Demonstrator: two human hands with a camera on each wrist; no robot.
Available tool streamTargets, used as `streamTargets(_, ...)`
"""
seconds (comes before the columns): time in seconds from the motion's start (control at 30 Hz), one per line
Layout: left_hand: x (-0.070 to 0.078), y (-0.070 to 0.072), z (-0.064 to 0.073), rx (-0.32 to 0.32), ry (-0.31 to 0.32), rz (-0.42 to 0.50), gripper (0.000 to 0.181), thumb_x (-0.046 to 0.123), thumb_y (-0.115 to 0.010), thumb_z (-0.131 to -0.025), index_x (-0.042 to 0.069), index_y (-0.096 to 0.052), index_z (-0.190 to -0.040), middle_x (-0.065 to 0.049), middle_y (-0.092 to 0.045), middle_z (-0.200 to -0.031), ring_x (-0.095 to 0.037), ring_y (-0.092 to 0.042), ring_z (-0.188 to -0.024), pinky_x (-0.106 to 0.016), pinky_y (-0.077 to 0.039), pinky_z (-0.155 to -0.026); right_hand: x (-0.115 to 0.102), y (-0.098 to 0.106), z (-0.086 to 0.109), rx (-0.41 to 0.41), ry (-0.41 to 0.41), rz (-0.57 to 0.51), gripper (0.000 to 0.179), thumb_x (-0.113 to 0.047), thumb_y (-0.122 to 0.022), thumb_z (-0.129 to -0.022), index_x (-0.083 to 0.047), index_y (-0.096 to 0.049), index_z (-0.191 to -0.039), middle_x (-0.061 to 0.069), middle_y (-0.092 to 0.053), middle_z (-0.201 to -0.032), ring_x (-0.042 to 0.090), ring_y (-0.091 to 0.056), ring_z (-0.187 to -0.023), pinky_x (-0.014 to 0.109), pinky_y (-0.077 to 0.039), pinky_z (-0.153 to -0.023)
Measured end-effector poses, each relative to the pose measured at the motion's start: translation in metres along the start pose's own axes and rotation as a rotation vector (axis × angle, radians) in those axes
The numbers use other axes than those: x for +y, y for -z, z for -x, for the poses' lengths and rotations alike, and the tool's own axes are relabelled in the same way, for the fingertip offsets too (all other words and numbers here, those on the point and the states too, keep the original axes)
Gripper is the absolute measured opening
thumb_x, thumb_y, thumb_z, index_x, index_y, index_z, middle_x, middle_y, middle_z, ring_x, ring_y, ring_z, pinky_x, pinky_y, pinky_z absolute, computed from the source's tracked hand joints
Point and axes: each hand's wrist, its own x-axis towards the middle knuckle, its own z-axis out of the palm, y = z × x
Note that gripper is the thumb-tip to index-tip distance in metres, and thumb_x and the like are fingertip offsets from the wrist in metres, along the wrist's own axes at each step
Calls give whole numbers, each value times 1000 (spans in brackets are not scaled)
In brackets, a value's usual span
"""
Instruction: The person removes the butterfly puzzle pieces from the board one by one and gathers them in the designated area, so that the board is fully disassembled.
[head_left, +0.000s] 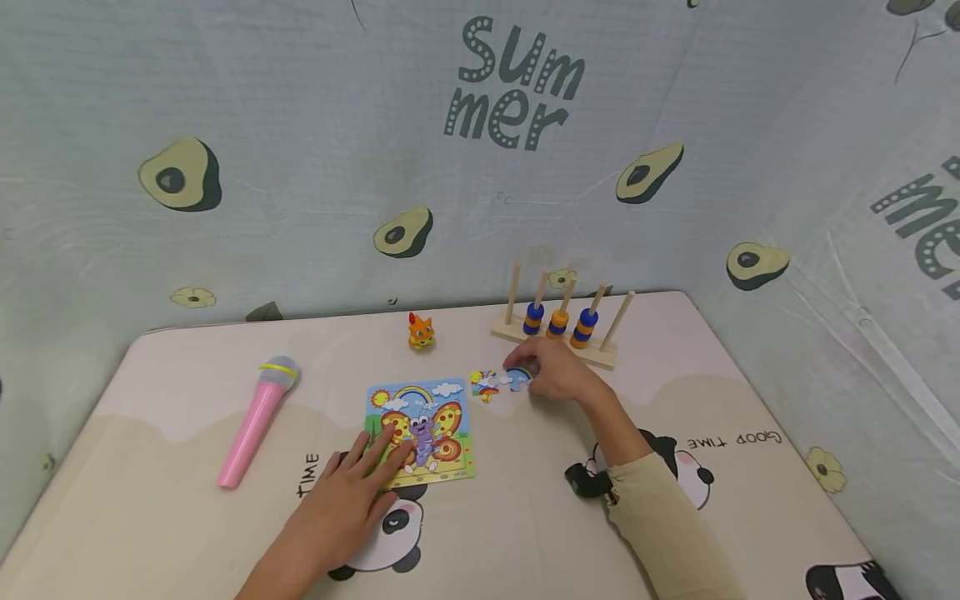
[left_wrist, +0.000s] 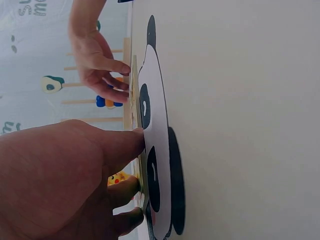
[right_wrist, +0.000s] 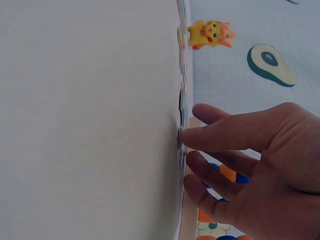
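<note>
In the head view, part of the butterfly board (head_left: 438, 454) at its lower left is covered by the left hand (head_left: 348, 492), and part of the rainbow piece (head_left: 517, 380) is hidden by the right hand (head_left: 557, 371). The peg stand's base (head_left: 604, 357) is partly blocked too. A panda print (head_left: 851, 583) is cut off below. In the right wrist view, the pieces' pictures cannot be read edge-on.

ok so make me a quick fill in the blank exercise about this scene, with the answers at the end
1. The left hand rests on a picture board whose largest printed figure is a ____.
2. The right hand touches a puzzle piece showing a multicoloured, arched ____.
3. Exactly ____ of the five pegs on the wooden stand carry rings.
4. The toy microphone has a ____ handle.

Missing words: butterfly; rainbow; three; pink
</note>
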Motion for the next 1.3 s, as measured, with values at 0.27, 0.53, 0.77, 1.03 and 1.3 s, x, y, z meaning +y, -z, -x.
streamTargets(0.27, 0, 0, 2, 14, -4, -1, 62, 29, -66, -102, 23, -44, -160, -11, -32, -171, -47, -30, -155, -70, -31, -118, -12, 1, 1, 3, 5, -5, 45, 9, -69, -78, -7, -77, -119, 7, -74, -121, 29, -63, -114, 45, -56, -96)
streamTargets(0.53, 1, -1, 1, 16, -10, 13, 62, 27, -66, -102, 23, -44, -160, -11, -32, -171, -48, -31, -154, -71, -32, -117, -31, -5, 1, -36, 87, -91, 38, 3, -76, -83, -8, -77, -120, 7, -73, -120, 27, -64, -111, 39, -55, -93)
streamTargets(0.77, 1, 0, 0, 20, -9, -3, 62, 28, -66, -102, 24, -44, -160, -10, -33, -171, -48, -31, -154, -71, -32, -117, -51, -18, -4, -92, 109, -80, 37, 2, -75, -85, -10, -77, -120, 6, -72, -118, 25, -65, -106, 30, -52, -85)
streamTargets(1.03, 1, 2, 0, 2, 3, 8, 62, 29, -66, -102, 24, -43, -160, -10, -31, -171, -48, -30, -155, -71, -31, -118, -70, -33, -22, -151, 127, -60, 37, 1, -76, -86, -11, -76, -121, 5, -70, -117, 22, -62, -107, 34, -53, -93)
streamTargets(1.3, 2, 0, -1, 0, 10, 16, 63, 28, -67, -102, 22, -44, -160, -10, -33, -170, -47, -30, -155, -72, -30, -118, -81, -43, -36, -201, 150, -5, 31, -5, -79, -88, -14, -79, -117, 5, -68, -116, 21, -61, -111, 40, -52, -102)
